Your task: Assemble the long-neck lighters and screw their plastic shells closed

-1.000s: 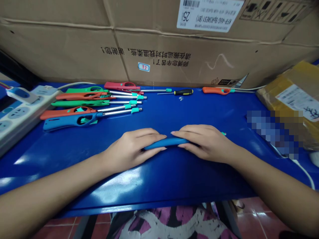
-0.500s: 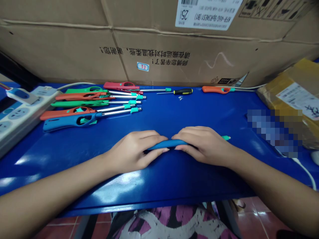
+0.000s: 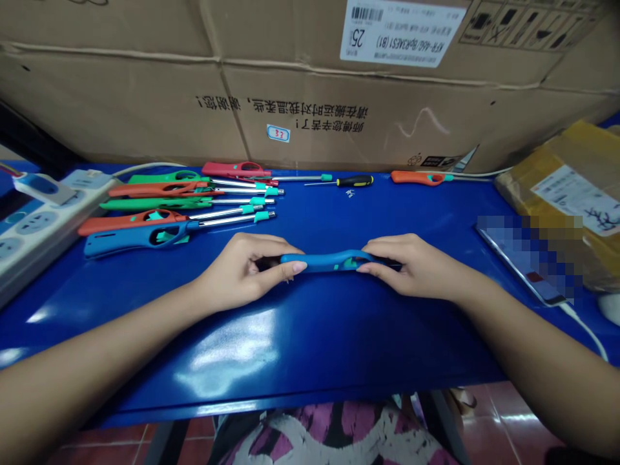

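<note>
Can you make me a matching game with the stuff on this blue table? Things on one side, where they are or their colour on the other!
1. nearest blue lighter
2. screwdriver
3. power strip
4. lone orange lighter

A. far left of the table
B. black and yellow handle
C. at the back, right of the screwdriver
D. gripped by left hand and right hand

Pairs: 1-D, 2-B, 3-A, 4-C

A long blue plastic stick lighter [image 3: 329, 261] with a teal trigger set in its finger loop is held level, its long axis running from 9 o'clock to 3 o'clock. Its 9 o'clock end is pinched by the left hand [image 3: 242, 274], and its 3 o'clock end by the right hand [image 3: 411, 265].
</note>
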Available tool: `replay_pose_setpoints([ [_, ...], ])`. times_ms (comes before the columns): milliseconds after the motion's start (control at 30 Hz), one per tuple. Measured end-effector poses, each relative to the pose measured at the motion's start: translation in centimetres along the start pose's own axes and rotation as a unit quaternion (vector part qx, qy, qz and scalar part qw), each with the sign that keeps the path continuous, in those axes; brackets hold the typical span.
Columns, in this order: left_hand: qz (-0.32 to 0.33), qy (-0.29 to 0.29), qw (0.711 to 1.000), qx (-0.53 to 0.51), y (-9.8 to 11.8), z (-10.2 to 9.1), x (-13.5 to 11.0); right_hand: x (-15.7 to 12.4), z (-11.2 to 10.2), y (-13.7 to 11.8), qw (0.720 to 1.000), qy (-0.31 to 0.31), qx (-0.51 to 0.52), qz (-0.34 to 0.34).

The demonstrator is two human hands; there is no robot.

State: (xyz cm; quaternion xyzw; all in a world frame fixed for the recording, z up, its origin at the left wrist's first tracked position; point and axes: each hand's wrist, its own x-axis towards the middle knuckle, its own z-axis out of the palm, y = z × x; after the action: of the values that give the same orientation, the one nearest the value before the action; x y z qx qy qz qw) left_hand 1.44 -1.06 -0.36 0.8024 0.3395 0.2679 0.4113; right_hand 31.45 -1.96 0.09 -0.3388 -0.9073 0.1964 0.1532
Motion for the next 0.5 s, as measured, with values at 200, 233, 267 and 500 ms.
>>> replay_pose_setpoints([
  [200, -0.152, -0.024, 0.981, -0.122, 0.7, 1.1, 0.1, 0.2, 1.4, -0.2, 0.999, 0.029, -0.007, 0.021],
  [233, -0.159, -0.028, 0.979, -0.127, 0.8, 1.3, 0.1, 0.3, 1.6, -0.3, 0.999, 0.039, -0.004, 0.022],
  [267, -0.162, -0.030, 0.977, -0.132, 0.9, 1.5, 0.1, 0.3, 1.8, -0.3, 0.998, 0.051, -0.001, 0.023],
  [500, -0.173, -0.016, 0.972, -0.161, 0.9, 1.8, 0.2, 0.5, 1.7, -0.7, 0.995, 0.081, 0.041, 0.036],
])
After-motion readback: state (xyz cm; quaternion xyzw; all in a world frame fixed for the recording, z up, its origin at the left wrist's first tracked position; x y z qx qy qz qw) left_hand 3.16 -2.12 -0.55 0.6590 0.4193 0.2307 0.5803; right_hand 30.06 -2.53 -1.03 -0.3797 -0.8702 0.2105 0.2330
